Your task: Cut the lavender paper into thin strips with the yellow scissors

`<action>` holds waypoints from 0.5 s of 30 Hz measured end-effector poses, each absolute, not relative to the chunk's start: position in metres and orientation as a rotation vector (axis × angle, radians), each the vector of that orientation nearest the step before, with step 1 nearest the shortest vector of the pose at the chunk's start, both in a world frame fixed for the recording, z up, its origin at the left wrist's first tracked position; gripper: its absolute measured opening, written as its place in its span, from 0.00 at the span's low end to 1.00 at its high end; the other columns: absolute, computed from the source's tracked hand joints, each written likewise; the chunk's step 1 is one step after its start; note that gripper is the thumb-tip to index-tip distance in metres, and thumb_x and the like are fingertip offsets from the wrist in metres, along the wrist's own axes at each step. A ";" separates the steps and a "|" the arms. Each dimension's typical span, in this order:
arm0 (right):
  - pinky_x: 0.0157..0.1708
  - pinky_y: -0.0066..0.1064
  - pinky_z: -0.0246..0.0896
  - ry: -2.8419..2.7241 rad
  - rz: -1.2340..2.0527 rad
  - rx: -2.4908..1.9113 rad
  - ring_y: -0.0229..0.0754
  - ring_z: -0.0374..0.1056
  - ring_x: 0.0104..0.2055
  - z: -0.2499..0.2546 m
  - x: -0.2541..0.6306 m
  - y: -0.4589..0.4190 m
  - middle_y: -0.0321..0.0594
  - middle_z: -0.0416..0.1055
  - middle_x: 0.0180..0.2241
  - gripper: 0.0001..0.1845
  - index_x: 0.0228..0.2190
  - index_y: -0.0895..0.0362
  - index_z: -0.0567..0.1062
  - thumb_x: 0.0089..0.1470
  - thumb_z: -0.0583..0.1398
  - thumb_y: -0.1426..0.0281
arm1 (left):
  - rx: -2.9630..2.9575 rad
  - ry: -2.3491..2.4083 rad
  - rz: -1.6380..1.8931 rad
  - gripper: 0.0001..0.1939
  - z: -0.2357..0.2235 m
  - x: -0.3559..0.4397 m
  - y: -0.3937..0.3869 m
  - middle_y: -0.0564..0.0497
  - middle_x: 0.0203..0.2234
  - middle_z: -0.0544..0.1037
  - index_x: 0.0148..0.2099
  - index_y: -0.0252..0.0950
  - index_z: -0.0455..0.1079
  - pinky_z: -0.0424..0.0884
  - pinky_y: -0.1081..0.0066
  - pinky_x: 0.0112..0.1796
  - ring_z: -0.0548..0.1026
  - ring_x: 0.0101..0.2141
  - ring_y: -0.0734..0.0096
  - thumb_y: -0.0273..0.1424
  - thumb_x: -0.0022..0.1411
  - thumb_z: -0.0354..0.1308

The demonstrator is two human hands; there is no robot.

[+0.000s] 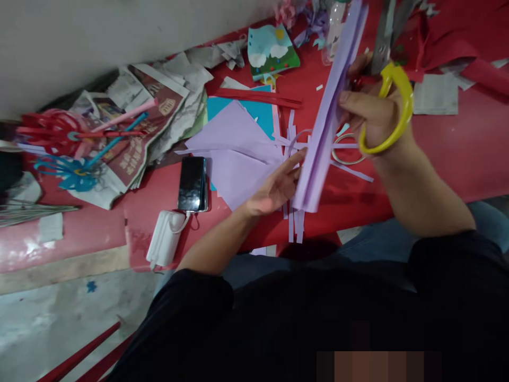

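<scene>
My right hand (pixel 376 109) is raised over the red table, closed on a long folded strip of purple paper (pixel 328 119). Scissors with yellow handles (pixel 406 114) hang on the same hand, their blades pointing up and away. The strip stands tilted, its lower end towards me. Beside that lower end is my left hand (pixel 276 188), palm up, with the index finger stretched towards the strip; whether it touches is unclear. Below lie flat purple paper sheets (pixel 234 170) and several narrow cut purple strips (pixel 293 225), partly hidden by the folded paper.
A phone (pixel 192 183) and a white power bank (pixel 166 237) lie joined by a cable at the left. Behind them are newspapers (pixel 149 114), with red (pixel 51 132) and blue (pixel 77 172) paper flowers. Red strips (pixel 258 96) and a tape ring (pixel 336 154) lie farther right.
</scene>
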State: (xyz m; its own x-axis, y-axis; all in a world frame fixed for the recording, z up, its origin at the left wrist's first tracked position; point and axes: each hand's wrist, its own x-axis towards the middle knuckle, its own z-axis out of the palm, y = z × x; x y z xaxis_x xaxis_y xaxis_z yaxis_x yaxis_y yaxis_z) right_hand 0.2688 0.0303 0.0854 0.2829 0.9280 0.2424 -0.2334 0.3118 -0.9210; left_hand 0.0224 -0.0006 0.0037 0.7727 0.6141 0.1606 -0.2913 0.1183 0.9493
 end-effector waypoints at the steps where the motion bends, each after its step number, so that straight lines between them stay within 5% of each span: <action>1: 0.17 0.35 0.54 -1.033 0.936 -0.946 0.37 0.63 0.17 0.093 0.276 0.031 0.24 0.70 0.23 0.21 0.36 0.51 0.74 0.37 0.70 0.72 | 1.200 0.224 0.571 0.70 0.007 0.022 0.001 0.39 0.51 0.79 0.74 0.48 0.65 0.79 0.52 0.44 0.81 0.45 0.51 0.81 0.35 0.64; 4: 0.21 0.33 0.46 -1.154 0.850 -0.999 0.32 0.58 0.21 0.110 0.279 0.026 0.26 0.65 0.25 0.19 0.32 0.54 0.75 0.33 0.66 0.78 | 1.088 0.156 0.473 0.59 0.014 0.023 -0.002 0.41 0.50 0.79 0.76 0.48 0.63 0.78 0.58 0.47 0.80 0.46 0.57 0.71 0.50 0.69; 6: 0.26 0.30 0.50 -1.189 0.886 -1.088 0.32 0.57 0.25 0.113 0.268 0.019 0.27 0.64 0.26 0.19 0.32 0.55 0.75 0.33 0.65 0.79 | 1.106 0.194 0.519 0.45 0.016 0.026 -0.007 0.44 0.48 0.78 0.72 0.48 0.68 0.78 0.62 0.48 0.80 0.47 0.61 0.58 0.59 0.73; 11: 0.28 0.33 0.54 -1.281 0.889 -1.243 0.37 0.59 0.27 0.102 0.238 0.007 0.29 0.64 0.27 0.22 0.32 0.50 0.74 0.35 0.66 0.82 | 1.134 0.304 0.608 0.25 0.019 0.036 -0.016 0.49 0.43 0.80 0.58 0.45 0.75 0.80 0.65 0.45 0.81 0.43 0.65 0.42 0.62 0.76; 13: 0.29 0.36 0.60 -1.321 0.901 -1.229 0.41 0.62 0.29 0.097 0.236 0.003 0.30 0.64 0.26 0.20 0.33 0.46 0.74 0.40 0.72 0.76 | 1.139 0.360 0.632 0.24 0.020 0.037 -0.016 0.50 0.42 0.82 0.55 0.43 0.77 0.80 0.66 0.45 0.82 0.43 0.66 0.42 0.60 0.78; 15: 0.34 0.40 0.67 -1.350 0.901 -1.192 0.45 0.67 0.32 0.094 0.238 0.000 0.33 0.69 0.29 0.21 0.37 0.43 0.75 0.47 0.78 0.57 | 1.087 0.425 0.649 0.23 0.020 0.036 -0.014 0.51 0.40 0.83 0.52 0.42 0.79 0.81 0.66 0.44 0.83 0.40 0.67 0.42 0.58 0.79</action>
State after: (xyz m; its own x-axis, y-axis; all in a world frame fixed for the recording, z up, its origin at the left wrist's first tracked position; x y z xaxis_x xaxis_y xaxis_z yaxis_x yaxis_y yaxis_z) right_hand 0.2376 -0.0002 0.0941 0.0715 0.9712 0.2273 0.1624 0.2135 -0.9634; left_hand 0.0356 -0.0139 0.0200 0.7411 0.6714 -0.0065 -0.2740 0.3112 0.9100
